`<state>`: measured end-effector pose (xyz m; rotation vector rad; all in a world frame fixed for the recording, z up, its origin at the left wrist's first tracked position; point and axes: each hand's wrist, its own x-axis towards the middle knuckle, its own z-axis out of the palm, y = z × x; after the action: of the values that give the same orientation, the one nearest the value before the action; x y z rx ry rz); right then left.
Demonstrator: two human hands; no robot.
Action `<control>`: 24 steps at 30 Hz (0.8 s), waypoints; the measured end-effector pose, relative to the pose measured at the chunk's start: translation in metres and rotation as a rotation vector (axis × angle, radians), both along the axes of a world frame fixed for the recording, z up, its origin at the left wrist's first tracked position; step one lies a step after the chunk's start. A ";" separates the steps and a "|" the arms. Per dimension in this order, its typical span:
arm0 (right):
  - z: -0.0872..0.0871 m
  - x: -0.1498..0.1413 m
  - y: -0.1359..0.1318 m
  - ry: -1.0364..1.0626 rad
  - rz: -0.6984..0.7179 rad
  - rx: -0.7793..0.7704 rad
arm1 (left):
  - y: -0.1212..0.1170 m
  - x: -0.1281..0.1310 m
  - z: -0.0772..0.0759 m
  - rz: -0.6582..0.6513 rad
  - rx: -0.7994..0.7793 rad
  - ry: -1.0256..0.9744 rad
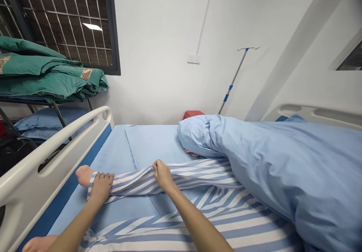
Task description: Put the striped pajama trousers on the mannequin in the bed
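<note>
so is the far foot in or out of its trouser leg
Out: the far foot shows bare beyond the striped trouser leg, left hand at its cuff.

The quilt [268, 161] hides the upper end of the striped trousers [200, 172]; the lower frame edge crops the near foot [38, 243].

You can read no words, brands, numbers or signs in your view. Toward ten o'clock, the green cloth [53, 84] bears patterned bands [86, 74] of angular ornament, not letters; just past twelve, any marking on the wall socket [194, 59] is too small.
</note>
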<state>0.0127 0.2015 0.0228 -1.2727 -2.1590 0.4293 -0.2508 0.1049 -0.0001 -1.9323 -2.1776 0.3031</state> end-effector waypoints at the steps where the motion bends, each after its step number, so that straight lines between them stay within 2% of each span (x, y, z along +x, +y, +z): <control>1: 0.004 -0.003 -0.001 -0.013 0.013 -0.006 | 0.000 0.000 -0.001 -0.006 0.004 0.005; 3: 0.007 -0.006 -0.005 -0.061 0.000 -0.048 | 0.000 -0.001 -0.001 -0.019 0.005 0.014; 6: -0.002 0.009 -0.024 -0.069 0.001 -0.071 | -0.001 -0.001 0.002 -0.028 -0.013 0.013; 10: -0.018 0.063 -0.074 0.049 0.027 -0.079 | 0.001 -0.005 0.012 -0.062 -0.091 0.004; 15: -0.019 0.136 -0.132 0.062 -0.015 -0.093 | 0.003 -0.013 0.024 -0.058 -0.368 -0.042; 17: -0.017 0.150 -0.143 0.030 -0.062 -0.066 | 0.001 -0.008 0.028 -0.058 -0.310 -0.078; 20: -0.018 0.155 -0.150 -0.031 -0.104 -0.019 | -0.014 0.012 0.031 -0.125 -0.107 -0.189; 22: -0.020 0.152 -0.152 -0.065 -0.117 0.015 | -0.036 0.030 0.028 -0.205 -0.021 -0.317; 24: -0.022 0.150 -0.153 -0.066 -0.126 0.042 | -0.067 0.045 0.019 -0.271 -0.022 -0.465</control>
<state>0.1624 0.0483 0.0011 -1.4077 -2.1162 0.2921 -0.2062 0.0376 0.0192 -2.4720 -2.1187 -0.1893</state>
